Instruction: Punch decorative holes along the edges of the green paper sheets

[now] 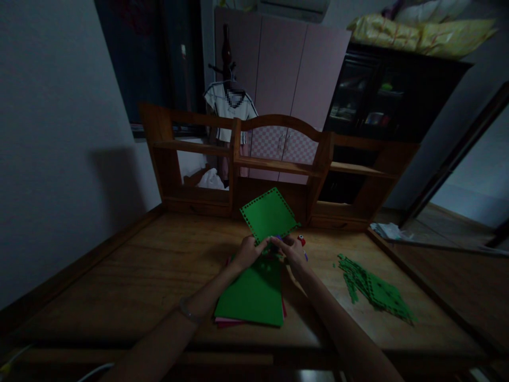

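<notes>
A green sheet [268,215] with rows of punched shapes along its edges is raised above the desk. My left hand [249,251] pinches its lower corner between the fingers. Close beside it, my right hand [292,251] is closed around a small purple object [277,240] at the same corner, partly hidden by the fingers. Beneath both hands lies a stack of coloured paper, a green sheet [252,297] on top and pink and red edges showing under it. A small red object [301,240] shows just behind my right hand.
Punched green sheets and strips [376,289] lie in a loose pile on the right of the wooden desk [131,276]. A wooden shelf unit [278,165] stands along the desk's back edge. White plastic [387,231] sits beyond the right corner.
</notes>
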